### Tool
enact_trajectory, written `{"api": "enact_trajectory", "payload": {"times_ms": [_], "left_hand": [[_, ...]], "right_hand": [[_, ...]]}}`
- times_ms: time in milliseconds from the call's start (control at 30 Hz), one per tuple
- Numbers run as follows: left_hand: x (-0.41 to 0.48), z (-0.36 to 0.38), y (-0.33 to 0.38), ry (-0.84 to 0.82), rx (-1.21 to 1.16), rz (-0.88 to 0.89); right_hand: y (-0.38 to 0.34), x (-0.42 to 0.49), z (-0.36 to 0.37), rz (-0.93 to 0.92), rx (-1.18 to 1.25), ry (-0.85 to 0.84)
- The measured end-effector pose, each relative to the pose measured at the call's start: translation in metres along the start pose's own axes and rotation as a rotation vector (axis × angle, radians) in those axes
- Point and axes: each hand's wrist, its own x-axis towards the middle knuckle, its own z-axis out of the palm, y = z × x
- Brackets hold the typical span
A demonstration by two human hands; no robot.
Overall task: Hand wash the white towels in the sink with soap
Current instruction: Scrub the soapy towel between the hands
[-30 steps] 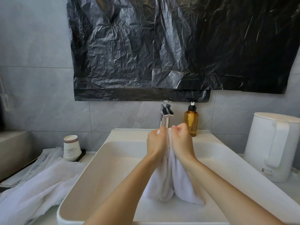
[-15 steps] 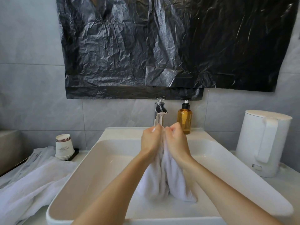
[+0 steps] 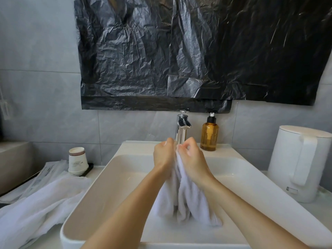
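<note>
While the sink [image 3: 116,186] is used for washing, the towel [image 3: 186,200] is held bunched over it, lower end touching the sink floor. It is gripped by the left hand [image 3: 163,156] and right hand [image 3: 192,161], fingers curled tight. If rubbing swings wide, the soap bottle [image 3: 209,135] may be knocked over.

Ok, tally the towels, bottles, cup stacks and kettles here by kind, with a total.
White towels: 2, one held, one lying left
Amber soap bottle: 1
Stack of paper cups: 1
White kettle: 1
Total: 5
</note>
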Motion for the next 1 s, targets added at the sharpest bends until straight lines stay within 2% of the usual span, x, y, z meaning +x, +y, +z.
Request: {"api": "enact_trajectory", "payload": {"times_ms": [133,200,267,333,500,667,833,900,1000], "left_hand": [[-0.019,0.008,0.007,-0.237,-0.04,-0.009],[-0.013,0.011,0.004,-0.17,-0.008,0.022],[-0.002,0.007,-0.002,-0.01,0.043,0.05],[0.002,0.003,-0.005,0.046,0.009,0.057],[-0.008,0.013,-0.008,-0.101,-0.01,0.153],[0.003,0.005,-0.011,0.095,-0.019,0.191],[-0.009,0.014,-0.008,-0.118,-0.015,0.15],[-0.004,0.011,-0.008,-0.071,0.005,0.158],[0.003,0.001,-0.008,0.038,-0.018,0.146]], "right_hand": [[0.004,0.018,-0.007,0.172,0.114,0.27],[0.004,0.01,-0.007,0.132,0.083,0.202],[0.003,-0.001,-0.002,0.061,0.041,0.056],[0.003,-0.002,0.0,0.029,0.026,-0.016],[0.002,0.013,-0.005,0.134,0.135,0.194],[-0.002,-0.003,0.0,-0.001,0.079,0.024],[0.002,0.017,-0.005,0.159,0.138,0.247],[-0.001,0.004,-0.005,0.067,0.108,0.201],[-0.005,-0.011,0.0,-0.039,0.061,0.013]]}}
